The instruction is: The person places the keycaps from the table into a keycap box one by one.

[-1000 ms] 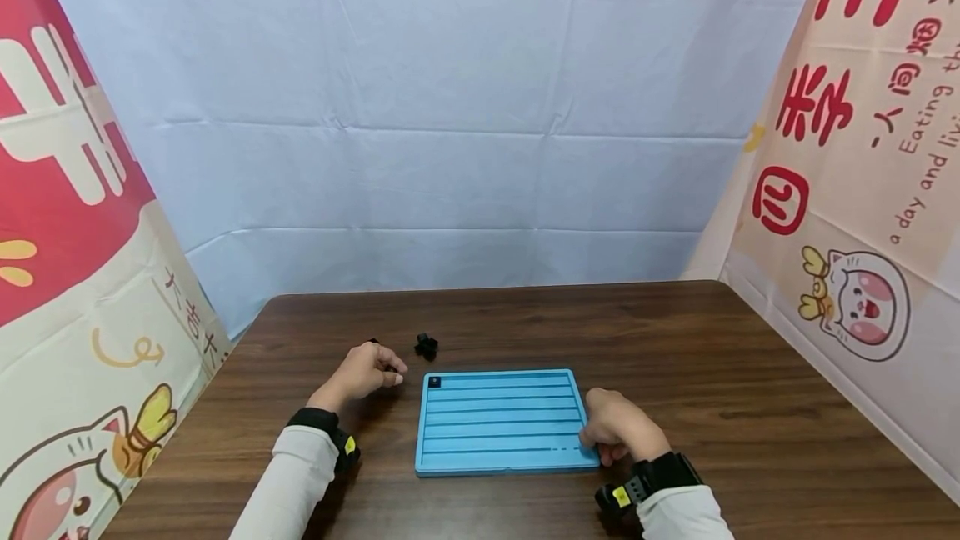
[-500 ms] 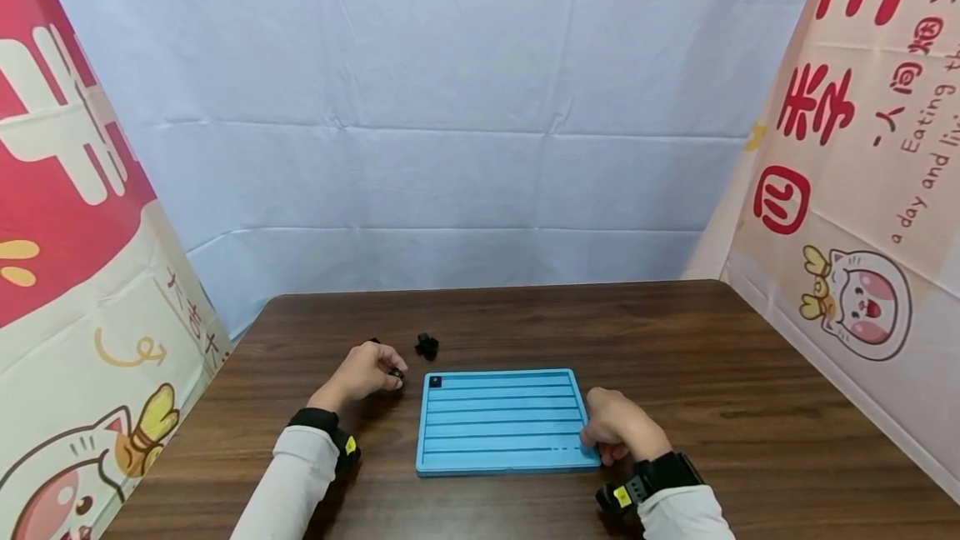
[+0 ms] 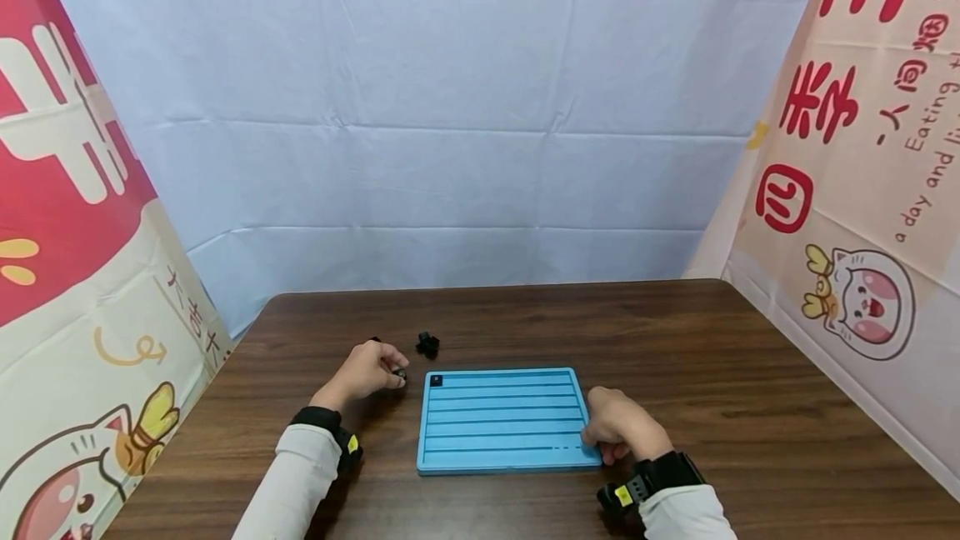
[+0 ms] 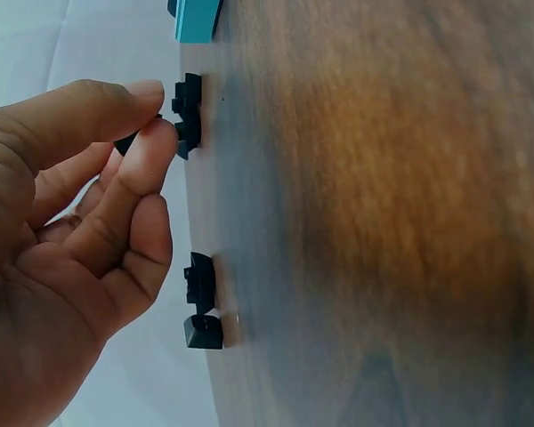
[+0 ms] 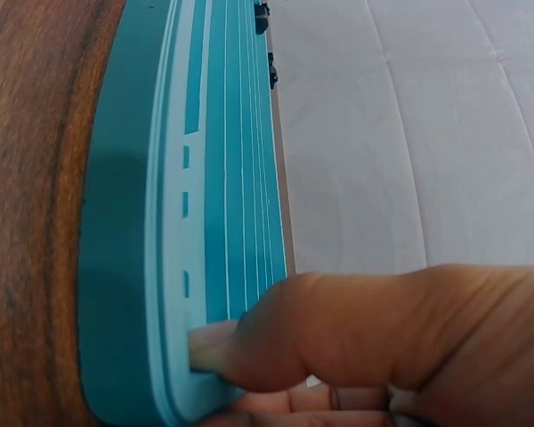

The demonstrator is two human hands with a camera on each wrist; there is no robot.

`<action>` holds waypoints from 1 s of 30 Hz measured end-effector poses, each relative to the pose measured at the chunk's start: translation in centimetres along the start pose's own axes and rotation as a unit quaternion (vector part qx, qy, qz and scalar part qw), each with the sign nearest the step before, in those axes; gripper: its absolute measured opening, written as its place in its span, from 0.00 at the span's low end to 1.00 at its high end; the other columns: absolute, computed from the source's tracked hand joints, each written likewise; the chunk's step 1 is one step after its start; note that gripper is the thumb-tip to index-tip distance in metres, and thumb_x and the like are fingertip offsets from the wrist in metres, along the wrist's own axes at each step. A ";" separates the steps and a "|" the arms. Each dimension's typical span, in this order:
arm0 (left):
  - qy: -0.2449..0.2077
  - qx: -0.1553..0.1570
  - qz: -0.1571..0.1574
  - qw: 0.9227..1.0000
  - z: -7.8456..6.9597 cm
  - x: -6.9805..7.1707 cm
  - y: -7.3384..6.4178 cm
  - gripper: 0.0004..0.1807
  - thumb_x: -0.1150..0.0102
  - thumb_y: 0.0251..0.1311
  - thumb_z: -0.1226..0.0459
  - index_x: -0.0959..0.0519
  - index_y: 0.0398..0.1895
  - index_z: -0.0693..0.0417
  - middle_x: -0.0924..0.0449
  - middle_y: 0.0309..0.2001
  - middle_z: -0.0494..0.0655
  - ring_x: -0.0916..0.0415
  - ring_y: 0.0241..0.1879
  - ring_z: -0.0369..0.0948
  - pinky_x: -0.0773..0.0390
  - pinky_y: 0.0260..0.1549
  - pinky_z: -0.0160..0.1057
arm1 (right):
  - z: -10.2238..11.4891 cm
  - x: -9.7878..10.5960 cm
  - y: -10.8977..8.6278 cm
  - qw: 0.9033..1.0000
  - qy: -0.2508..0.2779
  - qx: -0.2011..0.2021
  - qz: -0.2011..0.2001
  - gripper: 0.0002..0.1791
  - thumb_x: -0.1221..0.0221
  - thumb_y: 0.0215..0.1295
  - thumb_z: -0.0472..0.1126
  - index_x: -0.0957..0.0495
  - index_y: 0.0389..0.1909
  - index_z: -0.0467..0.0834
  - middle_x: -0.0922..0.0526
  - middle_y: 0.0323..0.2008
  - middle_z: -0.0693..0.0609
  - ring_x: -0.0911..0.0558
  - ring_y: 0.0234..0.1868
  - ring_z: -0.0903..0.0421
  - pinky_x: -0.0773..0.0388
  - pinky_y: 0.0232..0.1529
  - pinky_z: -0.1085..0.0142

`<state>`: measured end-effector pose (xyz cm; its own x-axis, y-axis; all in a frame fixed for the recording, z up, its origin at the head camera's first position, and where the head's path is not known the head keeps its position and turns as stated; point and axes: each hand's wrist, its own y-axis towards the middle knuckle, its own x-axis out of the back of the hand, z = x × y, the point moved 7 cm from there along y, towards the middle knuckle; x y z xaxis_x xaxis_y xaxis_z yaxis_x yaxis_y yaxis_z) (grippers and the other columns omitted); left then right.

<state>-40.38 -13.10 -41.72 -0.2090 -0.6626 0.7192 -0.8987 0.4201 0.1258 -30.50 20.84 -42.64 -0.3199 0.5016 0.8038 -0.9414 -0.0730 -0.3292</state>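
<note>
My left hand [image 3: 363, 373] pinches a small black keycap [image 3: 401, 373] between thumb and fingertips, left of a light blue ridged tray [image 3: 495, 416]. In the left wrist view most of that keycap [image 4: 125, 144] is hidden by the fingers. One black keycap [image 3: 437, 380] sits in the tray's far left corner. My right hand [image 3: 624, 425] grips the tray's near right corner. The right wrist view shows its thumb [image 5: 215, 345] on the rim, with the other fingers curled at the side.
A small cluster of black keycaps [image 3: 427, 346] lies behind the tray on the wooden table [image 3: 660, 340]. More loose keycaps [image 4: 201, 285] show beyond the left hand in the left wrist view, partly hidden from the head view. Cloth sheets [image 3: 480, 123] hang around the table.
The keycap in my left fingertips has come into sight as the fingers turn it. The right hand and the tray stay where they were.
</note>
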 end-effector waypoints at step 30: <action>0.007 -0.047 0.002 0.999 -2.8 -1.5 1.0 0.10 0.35 0.52 0.71 0.17 0.39 0.61 0.21 0.34 0.44 0.25 0.33 0.39 0.24 0.31 0.38 | -0.1 -0.1 0.0 1.000 0.004 0.000 -0.002 0.07 0.40 0.50 0.27 0.29 0.28 0.33 0.25 0.09 0.45 0.26 0.10 0.56 0.32 0.11 0.69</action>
<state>-39.89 -9.91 -40.77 -0.2073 -0.6524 0.7290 -0.8572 0.4803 0.1861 -30.50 20.93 -42.77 -0.3148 0.5092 0.8010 -0.9430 -0.0716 -0.3251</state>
